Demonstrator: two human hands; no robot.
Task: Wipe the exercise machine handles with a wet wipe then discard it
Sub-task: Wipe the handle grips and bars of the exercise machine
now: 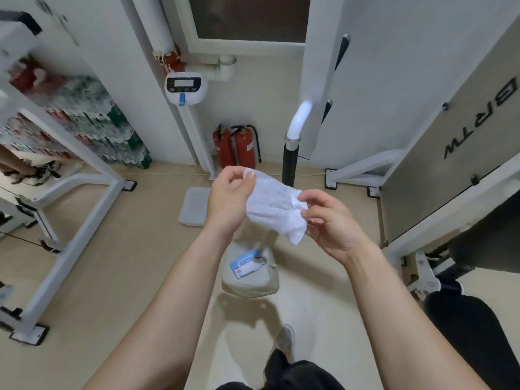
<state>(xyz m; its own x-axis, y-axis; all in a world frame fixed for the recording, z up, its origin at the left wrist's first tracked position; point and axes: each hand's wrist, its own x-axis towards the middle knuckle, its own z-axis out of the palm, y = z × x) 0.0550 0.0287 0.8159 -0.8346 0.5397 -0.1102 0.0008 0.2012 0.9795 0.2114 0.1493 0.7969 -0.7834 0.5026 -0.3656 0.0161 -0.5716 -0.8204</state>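
Where left hand pinches, wipe crumpled, white

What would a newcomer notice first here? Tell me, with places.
The white wet wipe at centre, pinched between the left hand and the right hand. Just behind it is the black-gripped handle, with two red fire extinguishers against the far wall to its left.

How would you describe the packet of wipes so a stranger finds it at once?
Start from the beige floor between the person's forearms, where a pale plastic container stands. The packet lies on its top. It is the only blue-and-white thing there, unlike the plain white scale platform beyond.
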